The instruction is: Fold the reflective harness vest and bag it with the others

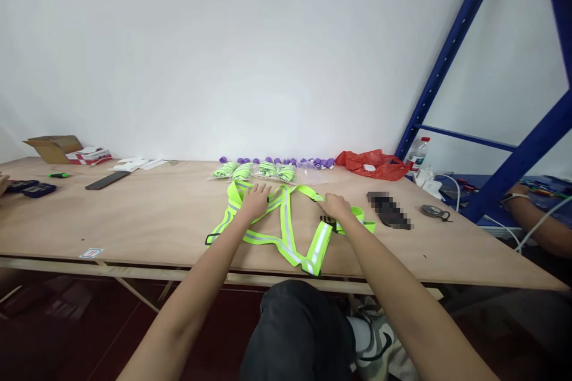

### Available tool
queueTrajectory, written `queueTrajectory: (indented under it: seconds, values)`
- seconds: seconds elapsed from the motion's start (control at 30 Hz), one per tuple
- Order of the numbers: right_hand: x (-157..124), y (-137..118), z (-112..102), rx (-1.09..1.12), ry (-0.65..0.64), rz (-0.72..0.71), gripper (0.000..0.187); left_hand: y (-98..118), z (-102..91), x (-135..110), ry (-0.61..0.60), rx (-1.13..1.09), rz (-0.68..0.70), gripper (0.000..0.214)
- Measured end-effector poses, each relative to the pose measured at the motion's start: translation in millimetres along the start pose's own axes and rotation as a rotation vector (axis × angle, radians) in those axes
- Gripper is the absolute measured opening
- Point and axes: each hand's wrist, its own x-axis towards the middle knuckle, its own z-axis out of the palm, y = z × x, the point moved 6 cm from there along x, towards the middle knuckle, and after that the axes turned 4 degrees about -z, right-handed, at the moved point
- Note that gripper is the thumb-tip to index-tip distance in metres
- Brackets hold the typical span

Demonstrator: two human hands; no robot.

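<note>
A neon yellow-green reflective vest [286, 220] made of straps with silver stripes lies spread on the wooden table in front of me. My left hand [255, 202] rests on its upper left straps, fingers stretched forward, with a small black piece beside the fingertips. At the upper right, my right hand [336, 207] has its fingers closed at a strap end near a black adjuster. A black buckle [328, 221] sits just below that hand. More strap lies bunched beyond my right wrist, partly hidden by it.
Several bagged neon bundles [267, 169] and purple pieces [324, 163] line the wall. To the right are a red plastic bag [373, 165], a bottle [419, 153], a pixelated dark object [388, 210] and a round metal object [432, 211]. Another person's arm [534, 217] is beyond the blue frame.
</note>
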Motion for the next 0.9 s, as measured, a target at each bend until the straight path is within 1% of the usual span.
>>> queueTrajectory:
  seconds: [0.1,0.17,0.2,0.23,0.3,0.37,0.47,0.57,0.63,0.7,0.77,0.83,0.9]
  values:
    - [8.2,0.2,4.4,0.045,-0.015,0.027,0.034,-9.0,13.0,23.6,-0.034,-0.021,-0.015,0.035]
    - [13.5,2.5,6.8,0.101,-0.033,0.042,0.033,-12.4,16.6,32.7,-0.045,-0.07,-0.016,0.017]
    - [15.6,3.9,7.3,0.139,-0.04,0.043,0.033,-13.9,16.3,35.9,-0.05,-0.108,-0.015,0.013]
    - [17.1,5.0,6.7,0.183,-0.041,0.035,0.033,-15.6,14.3,38.3,-0.057,-0.155,-0.013,0.016]
    - [17.5,5.4,1.3,0.286,-0.019,-0.009,0.034,-19.1,5.2,41.5,-0.074,-0.273,-0.004,0.03]
    - [13.7,4.0,-10.3,0.397,0.026,-0.073,0.035,-22.7,-11.6,42.8,-0.086,-0.413,0.007,0.042]
    - [1.6,0.3,-37.1,0.546,0.077,-0.158,0.027,-24.9,-49.8,40.5,-0.09,-0.639,0.026,0.056]
    - [-15.1,-3.2,-75.1,0.645,0.111,-0.234,0.02,-18.4,-97.0,30.2,-0.099,-0.838,0.057,0.067]
    - [-28.5,-4.0,-106.2,0.673,0.148,-0.269,0.016,-8.9,-130.7,17.9,-0.099,-0.933,0.088,0.07]
    - [-45.1,-4.0,-141.6,0.651,0.218,-0.289,0.011,4.0,-164.8,1.5,-0.091,-1.038,0.14,0.071]
    - [-65.9,-6.0,-179.2,0.587,0.313,-0.312,0.019,18.6,-198.5,-17.3,-0.066,-1.169,0.211,0.073]
    - [-89.9,-12.1,-214.9,0.575,0.396,-0.364,0.026,31.8,-230.5,-36.6,0.001,-1.227,0.262,0.072]
    - [-114.4,-20.6,-246.1,0.7,0.455,-0.447,0.023,43.0,-258.5,-54.4,0.091,-1.19,0.272,0.069]
